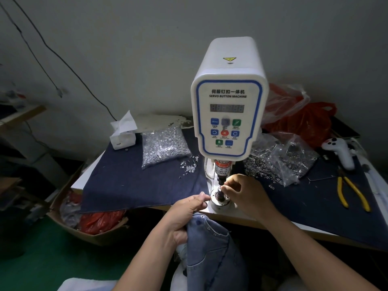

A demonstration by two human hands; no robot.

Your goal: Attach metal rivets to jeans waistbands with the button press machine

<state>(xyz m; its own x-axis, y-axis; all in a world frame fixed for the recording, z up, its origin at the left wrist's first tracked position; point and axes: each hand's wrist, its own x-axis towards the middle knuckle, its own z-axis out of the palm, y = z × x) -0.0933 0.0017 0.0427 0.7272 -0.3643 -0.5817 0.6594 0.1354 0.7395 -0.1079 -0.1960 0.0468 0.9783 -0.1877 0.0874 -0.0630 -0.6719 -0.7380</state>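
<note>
A white servo button machine [228, 106] stands on the table, its punch [221, 180] lit above the round lower die [219, 199]. My right hand [245, 192] pinches something small at the top of the die post, just under the punch; the piece itself is hidden by my fingertips. My left hand [186, 215] grips the waistband of blue jeans [207, 246] at the table's front edge, left of the die. The jeans hang down toward my lap. A clear bag of silver rivets [163, 144] lies left of the machine, with loose rivets [189, 166] beside it.
Dark denim cloth [136, 181] covers the table. Bags of metal rings [279, 162] and red plastic bags [304, 122] lie to the right, with yellow pliers [352, 192] and a white controller [340, 150]. A tissue box [122, 135] sits back left. A cardboard box [84, 219] stands on the floor.
</note>
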